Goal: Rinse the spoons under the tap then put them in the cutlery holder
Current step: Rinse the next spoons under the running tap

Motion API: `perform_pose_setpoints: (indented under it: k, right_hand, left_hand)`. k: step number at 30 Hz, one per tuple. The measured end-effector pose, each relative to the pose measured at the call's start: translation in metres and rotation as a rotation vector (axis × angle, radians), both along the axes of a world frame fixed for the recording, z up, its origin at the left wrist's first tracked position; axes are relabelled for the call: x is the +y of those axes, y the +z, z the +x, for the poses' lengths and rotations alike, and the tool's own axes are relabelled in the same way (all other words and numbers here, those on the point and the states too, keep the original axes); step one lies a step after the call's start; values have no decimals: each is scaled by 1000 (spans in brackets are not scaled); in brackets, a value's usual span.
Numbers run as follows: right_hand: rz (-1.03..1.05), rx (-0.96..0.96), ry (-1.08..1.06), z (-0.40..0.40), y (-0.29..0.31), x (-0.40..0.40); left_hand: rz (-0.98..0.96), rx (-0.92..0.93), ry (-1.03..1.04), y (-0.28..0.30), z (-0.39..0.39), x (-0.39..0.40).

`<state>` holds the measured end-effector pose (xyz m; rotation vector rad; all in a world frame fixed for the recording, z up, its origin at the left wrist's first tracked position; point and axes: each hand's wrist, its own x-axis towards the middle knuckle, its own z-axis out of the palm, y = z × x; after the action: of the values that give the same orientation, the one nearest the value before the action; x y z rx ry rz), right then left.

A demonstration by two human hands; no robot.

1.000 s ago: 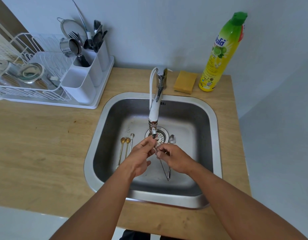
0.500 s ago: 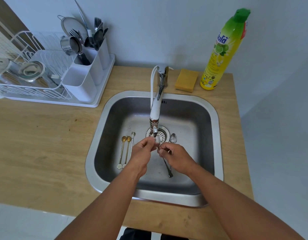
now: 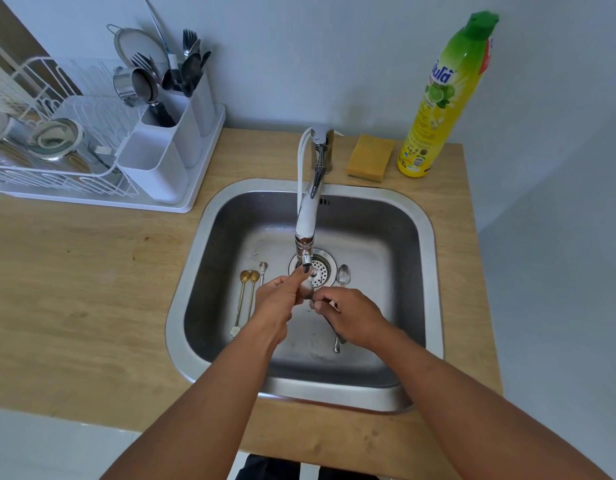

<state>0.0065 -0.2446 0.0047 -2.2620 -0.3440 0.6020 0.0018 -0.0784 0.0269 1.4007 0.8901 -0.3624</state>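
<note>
Yellow sponge [image 3: 370, 157] beside green-capped detergent bottle [image 3: 441, 102]; dish rack [image 3: 53, 157] holds, apparently, metal bowls.

Left hand [image 3: 277, 303]: yours was bare, with no glove, ring or watch showing.
Right hand [image 3: 351, 317]: yours was likewise bare, with short nails showing on the fingertips [image 3: 317, 307].
Left forearm [image 3: 209, 393]: it was uncovered along all of its visible length; no sleeve, cuff or band reached into view.
Right forearm [image 3: 455, 393]: it was uncovered in the same way, up to the picture's lower edge.
Clothing [image 3: 275, 467]: you wore a dark garment, seen only as a narrow strip below the counter's near edge; its kind could not be told.
</note>
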Motion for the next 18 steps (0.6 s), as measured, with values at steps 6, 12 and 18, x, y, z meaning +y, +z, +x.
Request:
perform_pose_setpoints:
  k: [6, 12, 18]
  right_hand:
    - [18, -10, -48, 4, 2, 0]
    - [185, 125, -62, 9, 3, -2]
    - [353, 225, -70, 9, 1, -2]
  left_hand:
    - [-73, 14, 34, 1, -3, 0]
    - [-129, -131, -64, -8, -18, 1]
    - [-176, -180, -223, -8, -21, 8]
